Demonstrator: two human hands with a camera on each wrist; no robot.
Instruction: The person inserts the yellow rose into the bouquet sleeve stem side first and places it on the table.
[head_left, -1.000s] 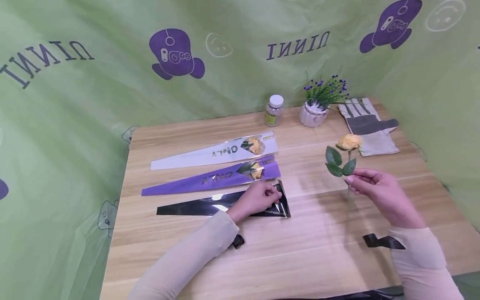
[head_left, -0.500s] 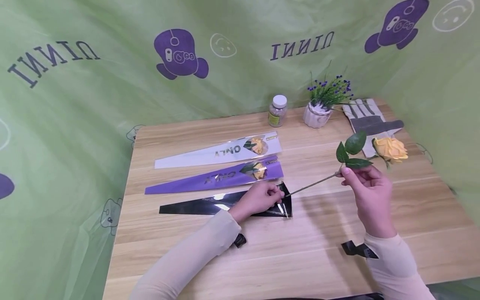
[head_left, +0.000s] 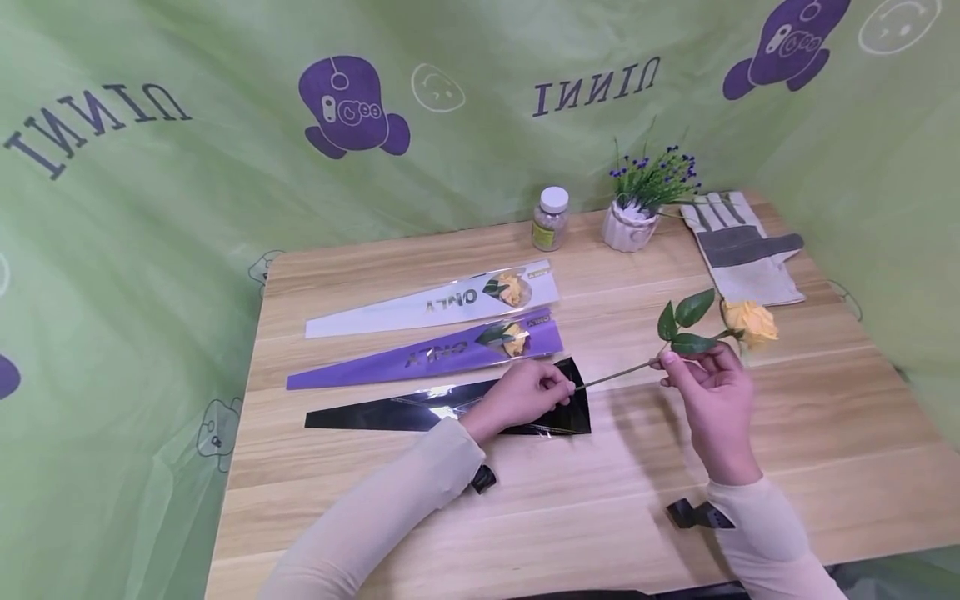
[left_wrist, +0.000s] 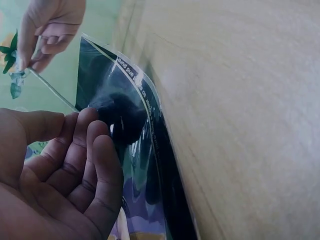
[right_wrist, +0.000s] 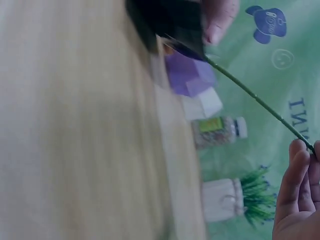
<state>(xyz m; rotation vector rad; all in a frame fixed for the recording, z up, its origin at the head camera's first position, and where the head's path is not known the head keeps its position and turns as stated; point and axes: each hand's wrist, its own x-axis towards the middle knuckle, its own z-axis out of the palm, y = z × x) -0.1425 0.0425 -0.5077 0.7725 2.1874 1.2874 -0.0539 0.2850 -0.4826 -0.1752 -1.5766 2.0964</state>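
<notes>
My right hand (head_left: 716, 408) pinches the stem of a yellow artificial rose (head_left: 752, 323) just below its green leaves. The bloom points right, and the bare stem (right_wrist: 255, 97) slants down left to the wide mouth of a black flower sleeve (head_left: 360, 413). At that mouth my left hand (head_left: 527, 392) pinches the sleeve's upper edge between thumb and fingers. In the left wrist view the clear front film (left_wrist: 135, 85) stands bowed away from the black back. The stem's tip is hidden behind my left fingertips and the sleeve's edge.
Beyond the black sleeve lie a purple sleeve (head_left: 360, 375) and a white sleeve (head_left: 360, 317), each holding a yellow rose. A lidded bottle (head_left: 551, 221), a potted plant (head_left: 628, 228) and a work glove (head_left: 750, 275) sit along the back of the wooden table (head_left: 585, 517).
The right hand has turned the rose from upright to slanting and brought its stem left to the black sleeve's mouth, which has spread wider. The left hand stays at the sleeve's edge.
</notes>
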